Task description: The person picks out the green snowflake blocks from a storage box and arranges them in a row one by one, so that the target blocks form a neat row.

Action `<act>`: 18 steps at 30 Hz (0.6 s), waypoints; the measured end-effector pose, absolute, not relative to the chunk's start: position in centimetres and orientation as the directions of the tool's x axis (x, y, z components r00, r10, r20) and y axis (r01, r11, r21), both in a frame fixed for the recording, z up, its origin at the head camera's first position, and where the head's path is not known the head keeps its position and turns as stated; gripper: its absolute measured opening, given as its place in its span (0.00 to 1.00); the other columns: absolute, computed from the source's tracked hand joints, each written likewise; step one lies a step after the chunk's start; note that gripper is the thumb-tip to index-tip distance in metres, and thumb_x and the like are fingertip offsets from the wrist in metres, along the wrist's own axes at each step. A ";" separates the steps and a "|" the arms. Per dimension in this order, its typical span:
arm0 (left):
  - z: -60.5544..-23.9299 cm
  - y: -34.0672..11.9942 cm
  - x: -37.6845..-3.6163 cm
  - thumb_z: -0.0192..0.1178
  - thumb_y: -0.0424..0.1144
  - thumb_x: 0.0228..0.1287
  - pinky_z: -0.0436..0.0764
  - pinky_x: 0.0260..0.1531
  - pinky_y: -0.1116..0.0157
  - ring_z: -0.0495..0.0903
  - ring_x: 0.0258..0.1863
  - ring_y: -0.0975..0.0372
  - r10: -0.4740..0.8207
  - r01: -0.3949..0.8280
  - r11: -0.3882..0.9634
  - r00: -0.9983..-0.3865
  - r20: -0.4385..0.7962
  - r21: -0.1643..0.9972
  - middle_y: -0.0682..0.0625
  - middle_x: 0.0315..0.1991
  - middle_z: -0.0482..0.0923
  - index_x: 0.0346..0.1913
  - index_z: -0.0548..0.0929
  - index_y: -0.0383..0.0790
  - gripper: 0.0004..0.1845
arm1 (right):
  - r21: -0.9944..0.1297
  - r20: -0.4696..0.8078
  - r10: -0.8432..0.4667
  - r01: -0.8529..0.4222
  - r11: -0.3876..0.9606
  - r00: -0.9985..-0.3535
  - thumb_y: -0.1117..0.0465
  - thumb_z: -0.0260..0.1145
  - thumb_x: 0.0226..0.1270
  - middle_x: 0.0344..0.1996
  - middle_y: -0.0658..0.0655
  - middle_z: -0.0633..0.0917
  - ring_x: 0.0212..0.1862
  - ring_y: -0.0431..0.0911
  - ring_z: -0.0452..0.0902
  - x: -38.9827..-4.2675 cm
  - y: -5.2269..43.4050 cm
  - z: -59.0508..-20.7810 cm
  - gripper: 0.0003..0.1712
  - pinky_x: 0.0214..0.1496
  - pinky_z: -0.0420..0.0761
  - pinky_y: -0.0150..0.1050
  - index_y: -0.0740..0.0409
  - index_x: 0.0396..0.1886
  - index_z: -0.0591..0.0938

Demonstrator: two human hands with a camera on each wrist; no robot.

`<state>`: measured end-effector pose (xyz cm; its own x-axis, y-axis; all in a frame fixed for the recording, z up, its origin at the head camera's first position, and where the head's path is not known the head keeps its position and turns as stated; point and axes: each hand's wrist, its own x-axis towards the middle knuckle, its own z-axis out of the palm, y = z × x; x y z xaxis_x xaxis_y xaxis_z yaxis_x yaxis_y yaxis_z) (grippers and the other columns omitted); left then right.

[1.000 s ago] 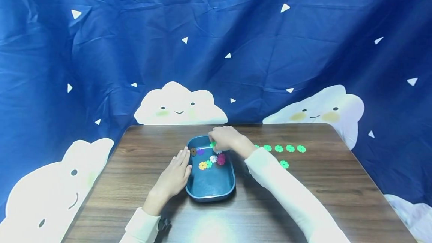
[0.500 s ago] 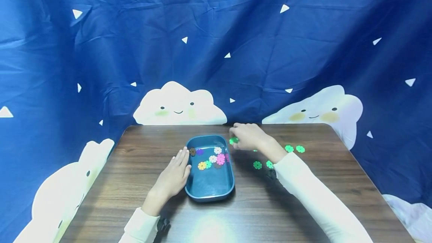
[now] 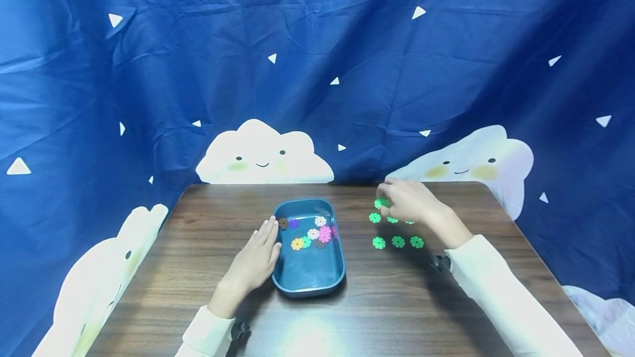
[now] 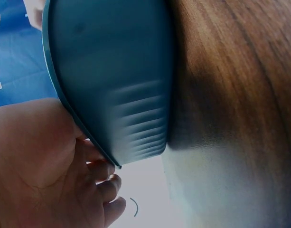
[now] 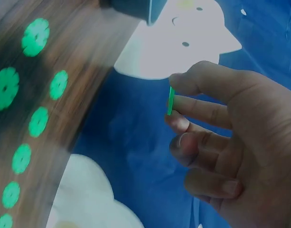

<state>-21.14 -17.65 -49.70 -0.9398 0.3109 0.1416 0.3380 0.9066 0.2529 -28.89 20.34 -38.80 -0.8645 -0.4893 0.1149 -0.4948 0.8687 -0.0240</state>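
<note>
My left hand (image 3: pixel 253 255) lies with straight fingers against the left rim of a dark blue plastic tray (image 3: pixel 307 277). In the left wrist view its fingers touch the outer edge of the ribbed tray wall (image 4: pixel 140 109). My right hand (image 3: pixel 412 203) is raised over the right part of the table. Between thumb and fingertips it pinches a green flower-shaped disc (image 5: pixel 171 100), seen edge-on in the right wrist view. Below that hand, green discs (image 3: pixel 379 243) lie flat in two rows, the farther row partly hidden by the hand.
Inside the tray are several flower-shaped discs: orange (image 3: pixel 296 243), pink (image 3: pixel 324 234), white (image 3: pixel 319 221), purple (image 3: pixel 294 223) and brown (image 3: pixel 283 223) among them. A wooden table (image 3: pixel 213 236) carries everything. Behind its far edge hangs a blue curtain (image 3: pixel 317 70) with white clouds.
My right hand has moved from above the tray's far right corner rightward to over the green rows, carrying a green disc. The left hand has stayed at the tray's rim.
</note>
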 end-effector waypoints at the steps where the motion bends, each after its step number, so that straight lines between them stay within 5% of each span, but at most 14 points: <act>1: -49.7 -17.6 -21.2 0.41 0.46 0.79 0.56 0.76 0.50 0.50 0.78 0.52 0.309 0.337 0.906 -0.940 0.143 0.255 0.43 0.79 0.49 0.76 0.55 0.35 0.30 | -0.026 0.119 -0.481 -0.487 0.873 -0.869 0.51 0.71 0.54 0.30 0.45 0.76 0.26 0.41 0.72 -28.8 20.8 -38.8 0.15 0.24 0.72 0.39 0.47 0.42 0.85; 18: -49.7 -17.6 -21.3 0.41 0.46 0.78 0.56 0.76 0.50 0.51 0.78 0.52 0.315 0.344 0.905 -0.937 0.149 0.249 0.43 0.79 0.49 0.76 0.55 0.34 0.30 | -0.111 0.104 -0.353 -0.364 0.925 -0.930 0.51 0.71 0.54 0.33 0.49 0.79 0.29 0.40 0.72 -26.8 28.6 -40.7 0.16 0.25 0.71 0.40 0.49 0.43 0.84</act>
